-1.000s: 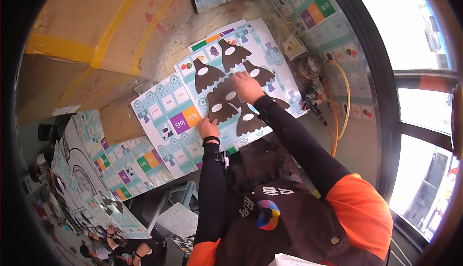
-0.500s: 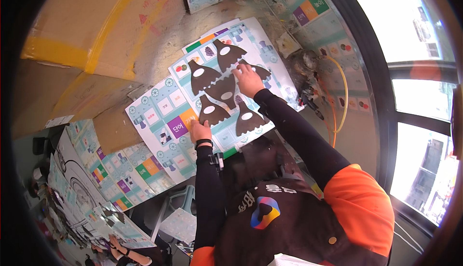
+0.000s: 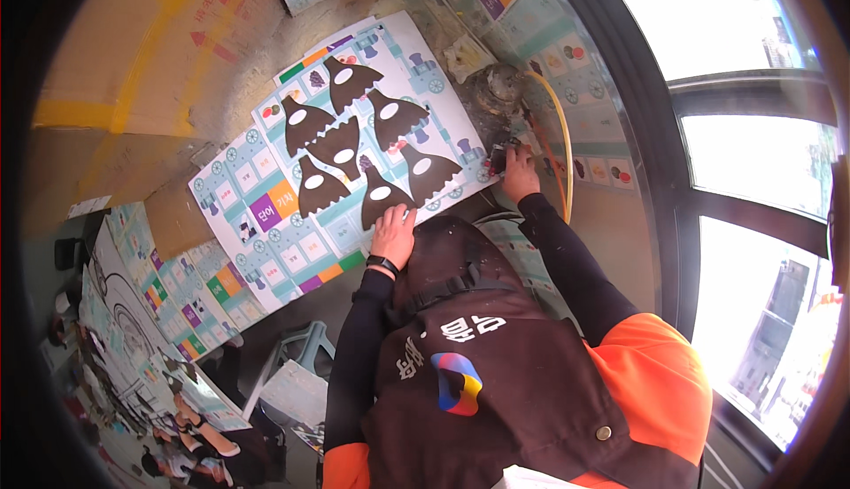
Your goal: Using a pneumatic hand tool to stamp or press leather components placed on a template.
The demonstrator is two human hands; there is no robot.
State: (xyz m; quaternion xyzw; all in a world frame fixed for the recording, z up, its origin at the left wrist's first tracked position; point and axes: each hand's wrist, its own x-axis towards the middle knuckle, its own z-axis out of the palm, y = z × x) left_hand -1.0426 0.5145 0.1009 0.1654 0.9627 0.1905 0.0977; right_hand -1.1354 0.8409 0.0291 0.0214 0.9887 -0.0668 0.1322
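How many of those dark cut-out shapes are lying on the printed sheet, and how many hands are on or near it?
Dark cut-out shapes with pale ovals: 7
Printed sheet beneath them: 1
Hands, left hand and right hand: 2
Total: 10

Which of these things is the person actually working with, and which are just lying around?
In use:
- dark cut-out shapes laid out on the printed sheet
- left hand resting at the sheet's near edge
- right hand on a small dark object, too small to identify

Lying about:
- brown cardboard
- more printed sheets
- yellow hose
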